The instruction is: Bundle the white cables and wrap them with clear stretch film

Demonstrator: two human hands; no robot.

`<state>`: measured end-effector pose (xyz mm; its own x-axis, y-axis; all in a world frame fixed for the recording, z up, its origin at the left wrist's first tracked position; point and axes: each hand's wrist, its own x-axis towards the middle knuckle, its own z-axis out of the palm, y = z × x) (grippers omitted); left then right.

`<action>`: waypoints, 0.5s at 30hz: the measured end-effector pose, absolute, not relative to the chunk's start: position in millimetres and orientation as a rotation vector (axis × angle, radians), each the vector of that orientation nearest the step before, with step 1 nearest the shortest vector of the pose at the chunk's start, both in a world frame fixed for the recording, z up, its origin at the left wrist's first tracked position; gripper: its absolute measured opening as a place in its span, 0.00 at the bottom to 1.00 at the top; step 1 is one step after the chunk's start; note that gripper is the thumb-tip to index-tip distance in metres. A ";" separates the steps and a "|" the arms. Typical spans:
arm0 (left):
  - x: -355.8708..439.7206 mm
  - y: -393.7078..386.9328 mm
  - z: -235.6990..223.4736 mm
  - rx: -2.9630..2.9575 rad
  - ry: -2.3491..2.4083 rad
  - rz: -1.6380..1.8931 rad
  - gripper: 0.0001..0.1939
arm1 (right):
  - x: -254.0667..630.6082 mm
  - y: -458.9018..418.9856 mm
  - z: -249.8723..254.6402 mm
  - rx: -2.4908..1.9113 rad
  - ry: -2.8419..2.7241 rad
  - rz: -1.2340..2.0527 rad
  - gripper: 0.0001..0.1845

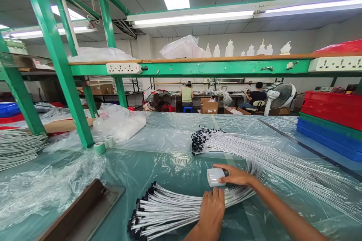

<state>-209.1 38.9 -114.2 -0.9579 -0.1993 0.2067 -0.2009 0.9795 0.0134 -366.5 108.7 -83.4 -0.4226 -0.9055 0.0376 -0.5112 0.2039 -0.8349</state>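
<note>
Under left grip, cable bundle; in right grip, white roll.

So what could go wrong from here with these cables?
The near cable bundle fans out beyond the left hand, so strands could slip out of line if that grip loosens. The right hand holds the white roll by one end, so it might slip free. The near bundle's bend appears to meet the far cable bundle, so strands might snag or mix.
</note>
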 end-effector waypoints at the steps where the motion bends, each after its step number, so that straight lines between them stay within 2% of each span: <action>1: -209.4 37.9 -115.7 0.284 -2.882 0.036 0.16 | -363.9 112.1 -77.9 -1.306 2.056 -1.177 0.30; 5: -211.0 36.5 -121.3 0.267 -2.829 0.033 0.16 | -339.5 148.5 -63.5 -1.259 2.127 -1.385 0.21; 7: -211.4 36.7 -119.4 0.287 -2.887 -0.023 0.17 | -320.7 173.8 -70.7 -1.252 2.012 -1.287 0.22; 9: -210.9 37.0 -113.6 0.306 -2.949 -0.086 0.19 | -304.0 193.5 -90.4 -1.215 1.933 -1.093 0.17; 11: -209.2 37.4 -105.7 0.313 -2.989 -0.145 0.19 | -294.8 201.8 -116.7 -1.197 2.202 -0.979 0.12; 15: -204.9 38.4 -92.6 0.318 -3.009 -0.221 0.18 | -302.3 187.5 -156.3 -1.142 2.637 -0.975 0.21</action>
<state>-204.9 38.4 -92.6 -0.9723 -0.2150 0.0912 -0.1994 0.9676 0.1551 -302.3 187.5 -156.3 -0.7117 -0.6867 0.1482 -0.6178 0.5115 -0.5972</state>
